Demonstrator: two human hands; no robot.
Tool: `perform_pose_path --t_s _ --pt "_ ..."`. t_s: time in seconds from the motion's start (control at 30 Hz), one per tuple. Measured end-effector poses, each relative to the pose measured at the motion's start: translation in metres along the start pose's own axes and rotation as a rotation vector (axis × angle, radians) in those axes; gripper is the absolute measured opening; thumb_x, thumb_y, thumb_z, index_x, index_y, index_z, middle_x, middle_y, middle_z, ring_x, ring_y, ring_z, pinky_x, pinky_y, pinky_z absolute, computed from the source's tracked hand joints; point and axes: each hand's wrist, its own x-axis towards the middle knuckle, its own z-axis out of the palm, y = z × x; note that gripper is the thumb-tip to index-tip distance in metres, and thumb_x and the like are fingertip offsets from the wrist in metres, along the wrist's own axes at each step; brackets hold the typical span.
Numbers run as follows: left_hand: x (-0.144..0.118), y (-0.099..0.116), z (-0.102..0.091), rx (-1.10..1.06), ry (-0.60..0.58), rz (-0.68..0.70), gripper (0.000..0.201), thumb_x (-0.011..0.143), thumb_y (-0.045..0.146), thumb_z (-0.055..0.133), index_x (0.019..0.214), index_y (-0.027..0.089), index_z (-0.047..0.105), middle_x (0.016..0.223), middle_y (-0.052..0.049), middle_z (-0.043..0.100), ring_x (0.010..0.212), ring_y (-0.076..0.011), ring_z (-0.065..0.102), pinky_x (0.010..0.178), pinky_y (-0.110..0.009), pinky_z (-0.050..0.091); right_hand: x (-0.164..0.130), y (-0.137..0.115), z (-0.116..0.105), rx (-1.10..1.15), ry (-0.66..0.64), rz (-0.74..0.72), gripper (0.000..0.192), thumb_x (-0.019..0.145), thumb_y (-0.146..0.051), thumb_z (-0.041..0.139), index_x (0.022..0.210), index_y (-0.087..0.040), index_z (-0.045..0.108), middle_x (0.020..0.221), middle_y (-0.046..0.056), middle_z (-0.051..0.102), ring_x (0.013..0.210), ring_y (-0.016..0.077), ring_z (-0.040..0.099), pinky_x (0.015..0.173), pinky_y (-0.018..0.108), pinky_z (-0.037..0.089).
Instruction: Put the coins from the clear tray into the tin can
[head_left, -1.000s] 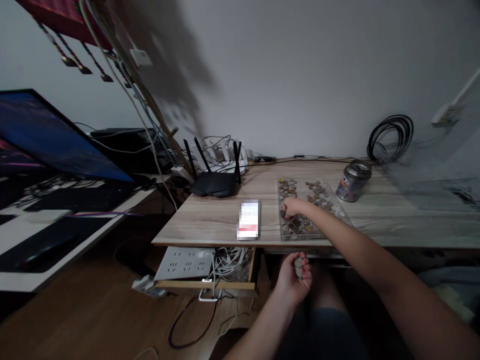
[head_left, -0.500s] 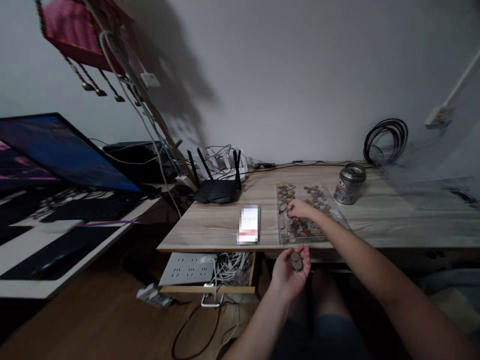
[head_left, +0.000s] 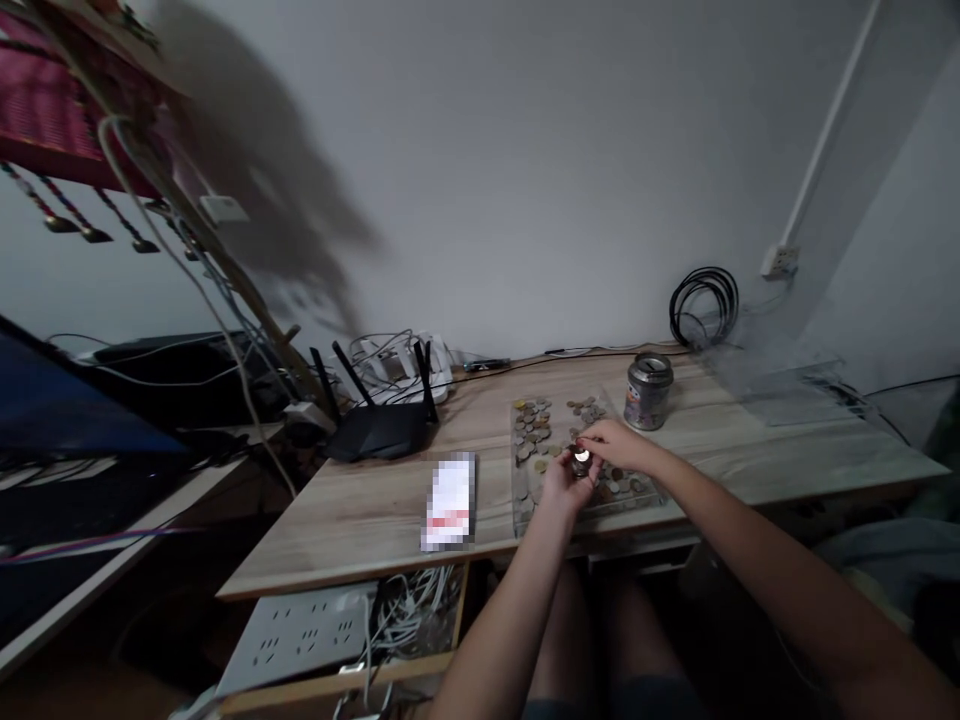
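Observation:
My left hand (head_left: 568, 486) is palm up over the clear tray, its fingers curled around several coins (head_left: 581, 467). My right hand (head_left: 613, 443) meets it from the right, fingertips pinched at a bright coin on top of the pile. Beneath both hands lies a shallow transparent tray (head_left: 516, 510), with many loose silver and brass-coloured coins (head_left: 534, 422) spread over it. Part of the tray is hidden by my hands and forearms. Behind the tray, to the right, a metal can (head_left: 648, 392) with a slotted lid stands upright.
A phone (head_left: 450, 502) with a lit screen lies left of the tray. Farther left is a black router (head_left: 381, 430) with raised antennas. An open drawer (head_left: 420, 610) holds cables and a power strip (head_left: 304, 635). Coiled black cable (head_left: 703, 305) leans against the wall.
My left hand has risen from below the table edge to above the tray. My right hand has come off the tray's coins to meet it. The view has shifted right.

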Motion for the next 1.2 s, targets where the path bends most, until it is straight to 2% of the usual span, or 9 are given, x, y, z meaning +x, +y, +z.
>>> perform_pose_path --t_s 0.13,0.33,0.53,0.67,0.8,0.93,1.03,1.1,1.2 --pt "0.010 0.003 -0.006 -0.005 -0.066 -0.037 0.019 0.077 0.006 0.038 0.083 0.011 0.056 0.074 -0.009 0.061 0.070 -0.0169 0.063 0.061 -0.030 0.056 0.000 0.023 -0.018 -0.029 0.061 -0.064 0.034 0.086 -0.031 0.039 0.074 -0.013 0.066 0.069 0.004 0.064 0.065 0.0130 0.055 0.061 0.022 0.038" --pt "0.015 0.011 -0.013 0.078 -0.077 -0.049 0.025 0.075 0.002 0.038 0.091 0.009 0.056 0.082 -0.011 0.062 0.075 -0.0185 0.065 0.061 -0.031 0.058 0.014 0.087 -0.105 -0.173 0.698 0.376 0.029 0.078 -0.037 0.051 0.082 -0.015 0.070 0.080 0.007 0.067 0.074 0.0169 0.058 0.062 0.023 0.039" --pt "0.015 0.004 -0.012 0.218 -0.066 -0.039 0.018 0.080 0.002 0.043 0.091 0.004 0.057 0.079 -0.013 0.064 0.070 -0.0164 0.066 0.053 -0.019 0.054 0.032 0.111 -0.139 -0.328 0.628 0.681 0.017 0.067 -0.035 0.064 0.072 -0.020 0.070 0.080 0.007 0.067 0.073 0.0191 0.059 0.058 0.025 0.037" --pt "0.012 0.004 -0.011 0.305 -0.058 0.029 0.011 0.085 0.011 0.048 0.082 0.007 0.058 0.070 -0.008 0.065 0.056 -0.0112 0.064 0.040 -0.012 0.045 0.029 0.093 -0.129 -0.446 0.646 0.654 0.022 0.072 -0.037 0.060 0.080 -0.019 0.070 0.086 0.010 0.066 0.080 0.0219 0.058 0.063 0.028 0.038" --pt "0.011 0.003 -0.012 0.414 -0.077 0.095 0.019 0.086 0.016 0.047 0.072 0.008 0.057 0.063 -0.007 0.063 0.041 -0.0046 0.054 0.031 -0.008 0.033 0.010 0.051 -0.081 -0.444 0.800 0.357 0.032 0.085 -0.036 0.042 0.100 -0.020 0.066 0.098 0.010 0.064 0.090 0.0205 0.055 0.070 0.027 0.037" --pt "0.018 -0.001 -0.016 0.452 -0.133 0.200 0.020 0.085 0.017 0.048 0.068 0.010 0.055 0.047 0.001 0.053 0.029 -0.0003 0.036 0.026 -0.009 0.018 -0.004 0.021 -0.003 -0.212 0.354 0.123 0.030 0.082 -0.040 0.047 0.091 -0.020 0.068 0.087 0.006 0.067 0.075 0.0161 0.056 0.063 0.024 0.037" --pt "0.022 -0.002 -0.017 0.460 -0.129 0.229 0.022 0.085 0.020 0.048 0.065 0.011 0.053 0.040 0.004 0.044 0.028 -0.0008 0.032 0.027 -0.009 0.015 -0.003 0.019 0.033 -0.092 0.254 0.097 0.029 0.080 -0.041 0.049 0.081 -0.020 0.069 0.077 0.004 0.067 0.067 0.0146 0.056 0.058 0.023 0.036" --pt "0.021 -0.002 -0.017 0.470 -0.126 0.231 0.023 0.085 0.025 0.049 0.068 0.011 0.054 0.045 0.002 0.049 0.031 -0.0016 0.036 0.027 -0.010 0.016 0.001 0.024 0.034 -0.053 0.290 0.105 0.025 0.077 -0.037 0.052 0.073 -0.019 0.069 0.071 0.003 0.067 0.063 0.0140 0.055 0.056 0.023 0.035" --pt "0.017 -0.001 -0.016 0.506 -0.100 0.167 0.027 0.084 0.034 0.051 0.074 0.010 0.057 0.054 -0.003 0.056 0.036 -0.0026 0.042 0.028 -0.010 0.018 0.007 0.036 0.006 -0.023 0.437 0.088 0.018 0.072 -0.030 0.054 0.069 -0.018 0.068 0.067 0.003 0.067 0.061 0.0142 0.055 0.056 0.023 0.036"
